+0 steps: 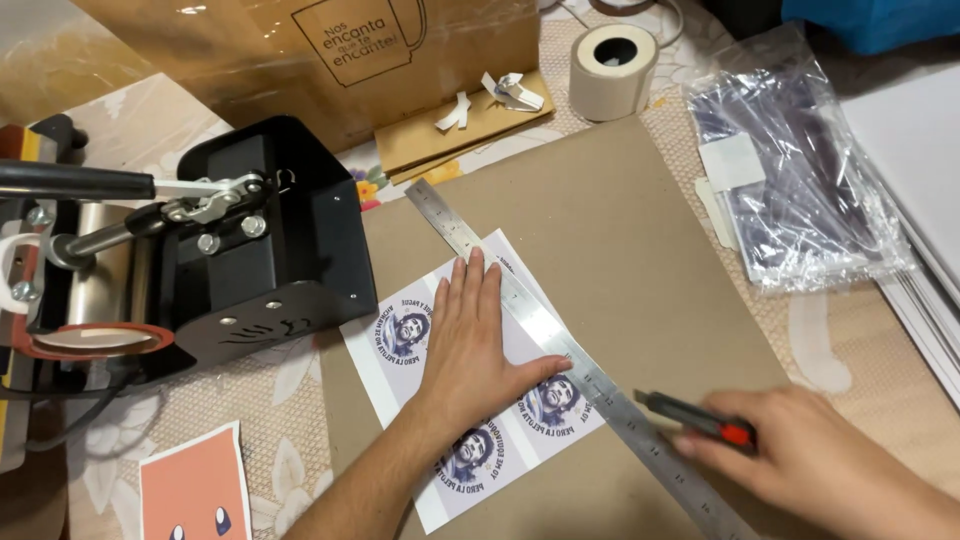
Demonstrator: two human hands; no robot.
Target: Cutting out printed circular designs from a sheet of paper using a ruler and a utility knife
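Left hand lies flat, fingers spread, grip released, pressing a printed sheet down onto a brown cardboard mat near the middle of the desk. Thumb reaches out to the steel ruler, touching its edge. Ruler runs slantwise across the mat, from the far middle down toward the near right edge, lying along the sheet's right side. Sheet carries round blue portrait prints, partly hidden under the palm.

Right hand, near the near right corner, clenched around a utility knife with a red and black body; tip sits just beside the ruler, contact with the mat too small to tell.

Black mug press stands at the left edge, lever stretched out to the left. Orange print lies at the near left edge. Tape roll stands at the far edge, beside a brown paper bag. Clear plastic sleeves lie by the right edge
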